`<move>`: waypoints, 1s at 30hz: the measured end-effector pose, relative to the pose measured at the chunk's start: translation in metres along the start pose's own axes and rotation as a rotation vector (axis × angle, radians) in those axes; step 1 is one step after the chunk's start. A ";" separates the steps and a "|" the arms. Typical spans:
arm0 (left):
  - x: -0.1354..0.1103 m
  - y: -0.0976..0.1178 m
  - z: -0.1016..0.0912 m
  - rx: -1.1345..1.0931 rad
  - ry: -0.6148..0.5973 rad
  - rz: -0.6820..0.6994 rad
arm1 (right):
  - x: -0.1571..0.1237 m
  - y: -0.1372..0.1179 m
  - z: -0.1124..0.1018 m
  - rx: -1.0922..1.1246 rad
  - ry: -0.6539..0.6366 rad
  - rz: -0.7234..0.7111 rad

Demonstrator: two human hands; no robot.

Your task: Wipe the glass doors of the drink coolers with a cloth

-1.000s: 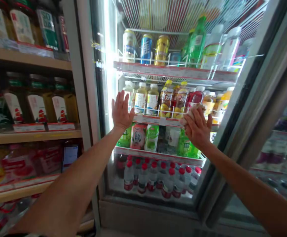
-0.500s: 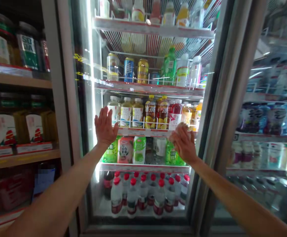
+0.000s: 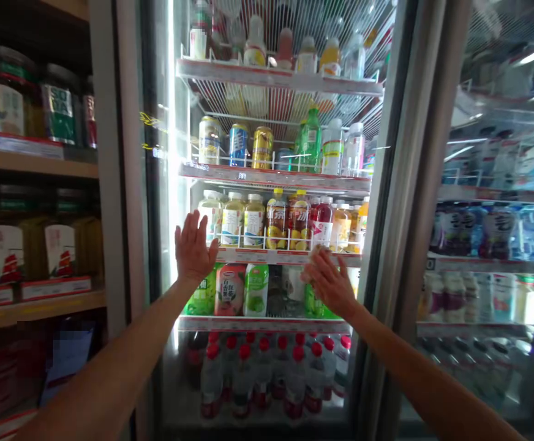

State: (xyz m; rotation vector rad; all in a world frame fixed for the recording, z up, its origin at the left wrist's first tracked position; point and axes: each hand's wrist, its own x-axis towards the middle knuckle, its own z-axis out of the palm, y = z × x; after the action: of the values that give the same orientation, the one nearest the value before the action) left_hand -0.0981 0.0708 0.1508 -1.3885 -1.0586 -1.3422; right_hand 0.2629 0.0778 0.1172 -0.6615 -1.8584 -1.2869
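My left hand (image 3: 194,248) is raised flat with the fingers stretched out, against or just in front of the glass door (image 3: 157,184) of a lit drinks fridge. It holds nothing. My right hand (image 3: 329,282) is lower and to the right, its fingers bent over a small pale crumpled cloth (image 3: 321,250) at the fingertips. Part of the cloth is hidden by the fingers. Behind the glass, tea bottles (image 3: 277,219) stand on the shelf level with the hands. Green and pink drink cartons (image 3: 255,290) fill the shelf below.
Red-capped bottles (image 3: 244,380) stand at the fridge bottom, cans (image 3: 262,147) higher up. A metal door frame (image 3: 414,184) separates a second fridge on the right. Wooden shelves (image 3: 37,160) with large bottles are on the left, with a phone-like screen (image 3: 67,361) low down.
My right hand has moved left and slightly down across the glass with the cloth. My left hand stays spread in nearly the same place. The view has tilted up slightly.
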 end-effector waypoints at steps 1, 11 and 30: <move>0.000 0.000 0.000 0.004 0.007 0.006 | 0.001 0.005 0.000 -0.027 0.053 0.101; 0.000 0.000 0.000 -0.012 0.000 -0.010 | 0.025 -0.006 0.002 -0.002 0.046 0.021; -0.001 0.001 0.000 0.028 0.005 0.001 | 0.107 -0.022 0.017 -0.013 0.270 0.241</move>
State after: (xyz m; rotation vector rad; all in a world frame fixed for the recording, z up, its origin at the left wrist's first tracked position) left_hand -0.0976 0.0709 0.1493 -1.3638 -1.0694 -1.3246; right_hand 0.1795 0.0845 0.1897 -0.6613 -1.5040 -1.1681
